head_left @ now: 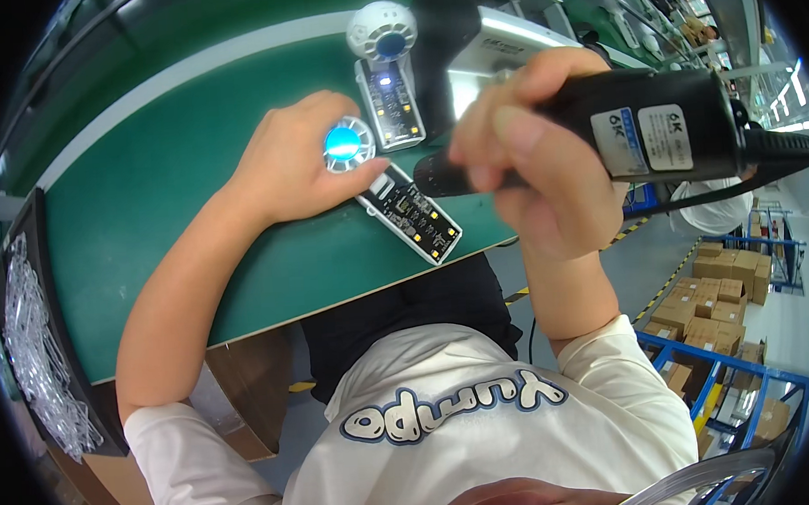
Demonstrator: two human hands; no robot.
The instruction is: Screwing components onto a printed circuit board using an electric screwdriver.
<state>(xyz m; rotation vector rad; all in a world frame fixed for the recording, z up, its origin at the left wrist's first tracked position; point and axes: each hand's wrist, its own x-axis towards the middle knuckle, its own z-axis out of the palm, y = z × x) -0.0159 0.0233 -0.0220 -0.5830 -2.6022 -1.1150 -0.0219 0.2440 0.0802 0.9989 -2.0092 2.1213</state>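
A slim handheld device with a bare circuit board and a round head glowing blue lies tilted near the bench's front edge. My left hand is closed around its head end, with the thumb across the top of the board. In the fist of my right hand is a black electric screwdriver, held almost level. Its dark nose reaches left to the board's upper edge; whether the tip touches a screw cannot be seen. Farther back lies a second device of the same kind, its board exposed beside a white round head.
Under the devices is a green bench top. A dark bin of clear plastic parts stands at the left edge. Behind my right hand is a pale equipment box. The screwdriver's cable trails at right. Cartons stand beyond.
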